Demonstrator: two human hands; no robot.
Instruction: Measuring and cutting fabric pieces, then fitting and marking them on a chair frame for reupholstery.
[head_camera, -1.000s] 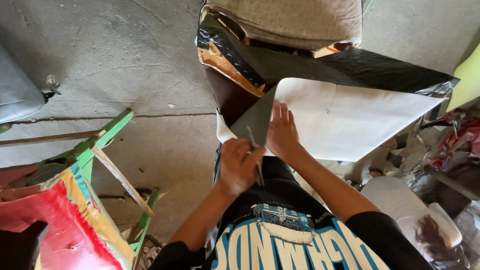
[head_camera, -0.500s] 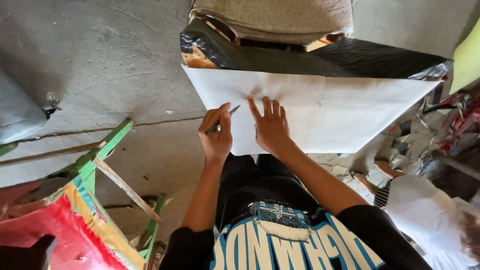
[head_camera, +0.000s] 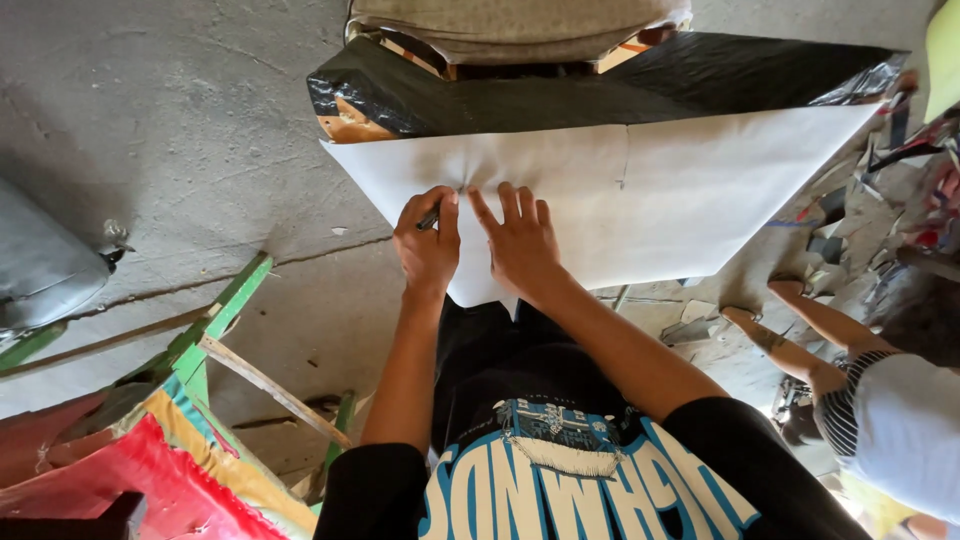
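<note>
Centrally, at mid-frame, both hands worked on a big white sheet that lay over a black-wrapped board across the top of the frame. L hand had its grip closed narrow round a dark pen, tip touching the sheet near its lower left part; R hand lay flat w/ fingers spread wide, holding nothing, pressing the sheet just beside the pen. Hands nearly touching each other. Sheet's lower point hung down toward the person's black shirt w/ blue-and-white lettering at bottom centre. Above the board, at the top edge, sat a grey cushion-like thing. Concrete floor filled the upper left. Lower left: a green wooden frame w/ a bare wood slat across it, and red-and-yellow fabric beneath. Far left edge, a grey rounded object. Lower right, another person in a striped top, arm bent, amid scraps on the floor.
</note>
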